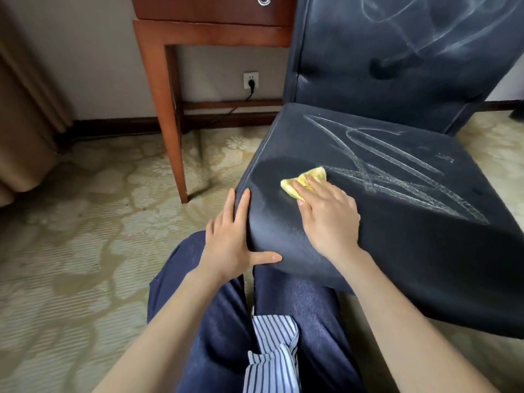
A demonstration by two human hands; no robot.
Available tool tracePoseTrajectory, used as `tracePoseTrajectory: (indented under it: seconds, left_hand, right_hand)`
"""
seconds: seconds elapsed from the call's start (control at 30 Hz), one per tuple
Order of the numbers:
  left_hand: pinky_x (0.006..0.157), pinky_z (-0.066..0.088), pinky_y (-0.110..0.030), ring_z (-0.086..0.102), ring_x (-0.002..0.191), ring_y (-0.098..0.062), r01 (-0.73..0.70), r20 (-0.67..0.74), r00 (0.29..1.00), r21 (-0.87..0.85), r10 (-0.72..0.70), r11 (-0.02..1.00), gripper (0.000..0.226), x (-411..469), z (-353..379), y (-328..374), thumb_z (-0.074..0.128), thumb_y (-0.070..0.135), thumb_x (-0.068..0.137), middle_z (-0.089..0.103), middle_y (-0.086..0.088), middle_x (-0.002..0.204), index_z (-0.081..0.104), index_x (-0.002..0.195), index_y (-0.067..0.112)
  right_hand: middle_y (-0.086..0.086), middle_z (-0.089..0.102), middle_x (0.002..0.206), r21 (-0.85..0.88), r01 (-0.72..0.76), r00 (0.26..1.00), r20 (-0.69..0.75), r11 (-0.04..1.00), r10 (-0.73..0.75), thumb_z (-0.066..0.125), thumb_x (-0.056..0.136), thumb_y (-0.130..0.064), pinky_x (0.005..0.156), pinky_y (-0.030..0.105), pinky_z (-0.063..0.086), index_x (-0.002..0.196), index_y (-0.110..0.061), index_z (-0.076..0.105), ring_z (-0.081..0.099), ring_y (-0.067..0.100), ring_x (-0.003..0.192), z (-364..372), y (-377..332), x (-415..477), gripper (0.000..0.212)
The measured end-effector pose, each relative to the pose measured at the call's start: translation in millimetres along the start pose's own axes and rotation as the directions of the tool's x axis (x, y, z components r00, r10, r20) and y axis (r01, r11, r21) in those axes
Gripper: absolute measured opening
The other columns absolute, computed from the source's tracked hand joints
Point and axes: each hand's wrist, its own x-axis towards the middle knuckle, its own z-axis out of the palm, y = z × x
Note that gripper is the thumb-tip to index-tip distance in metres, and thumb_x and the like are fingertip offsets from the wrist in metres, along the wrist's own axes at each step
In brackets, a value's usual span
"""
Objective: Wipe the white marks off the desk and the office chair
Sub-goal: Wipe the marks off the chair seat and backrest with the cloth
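Observation:
A dark blue chair fills the right side, its seat (397,236) crossed by white chalk marks (397,177) and its backrest (397,52) streaked with fainter white smears. My right hand (329,214) presses a yellow cloth (303,180) flat on the seat's front left part, at the left end of the marks. A darker wiped patch (272,168) lies just left of the cloth. My left hand (235,239) rests with fingers spread on the seat's front left corner, thumb along the front edge.
A reddish wooden desk (215,32) stands at the upper left, its leg (170,123) reaching the patterned carpet (85,222). A wall socket with a black plug (251,82) sits behind it. A brown curtain (25,123) hangs far left. My knees in dark blue trousers (226,321) are below the seat.

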Motion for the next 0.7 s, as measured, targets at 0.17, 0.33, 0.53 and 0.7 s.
tracePoseTrajectory:
  seconds: [0.17, 0.33, 0.53, 0.7]
  left_hand:
    - [0.114, 0.018, -0.05, 0.006, 0.147, -0.017, 0.054, -0.049, 0.997, -0.045, -0.056, 0.998, 0.115, -24.9, 3.2, -12.7, 0.065, 0.066, 0.069, -0.004, 0.0, 0.16, -0.008, 0.15, 0.029]
    - [0.115, 0.016, -0.048, 0.01, 0.146, -0.015, 0.154, -0.076, 0.984, -0.115, -0.163, 0.981, 0.091, -53.6, 3.2, -32.2, 0.065, 0.025, 0.087, 0.006, 0.005, 0.16, 0.001, 0.15, 0.029]
    - [0.115, 0.017, -0.047, 0.019, 0.144, -0.02, 0.192, -0.185, 0.956, -0.192, -0.228, 0.962, 0.065, -62.1, -13.2, -33.6, 0.055, 0.005, 0.091, 0.021, -0.003, 0.156, 0.027, 0.148, 0.018]
    - [0.117, 0.016, -0.045, 0.018, 0.144, -0.018, 0.15, -0.21, 0.957, -0.228, -0.199, 0.962, 0.061, -61.6, -23.8, -28.3, 0.05, 0.001, 0.093, 0.023, -0.006, 0.156, 0.027, 0.148, 0.015]
  right_hand:
    - [-0.011, 0.03, 0.152, 0.068, 0.099, 0.966, 0.235, 0.993, -0.112, 0.033, 0.101, -0.032, 0.106, 0.042, 0.022, 0.138, -0.043, 0.04, 0.028, 0.023, 0.136, 12.0, -31.3, 65.0, 0.04]
    - [-0.013, 0.03, 0.151, 0.01, 0.113, 0.965, 0.239, 0.994, -0.112, 0.031, 0.1, -0.038, 0.106, 0.04, 0.019, 0.135, -0.047, 0.043, 0.03, 0.023, 0.131, 23.0, -55.8, 77.2, 0.038]
    - [-0.01, 0.039, 0.146, -0.054, 0.38, 0.922, 0.104, 0.924, -0.373, 0.045, 0.095, -0.036, 0.104, 0.041, 0.022, 0.126, -0.041, 0.052, 0.032, 0.024, 0.134, 28.2, -79.4, 22.1, 0.032]
    - [-0.005, 0.051, 0.139, -0.136, 0.495, 0.863, -0.041, 0.858, -0.504, 0.054, 0.09, -0.03, 0.101, 0.04, 0.031, 0.118, -0.034, 0.061, 0.046, 0.026, 0.126, 36.9, -75.0, -24.5, 0.03]
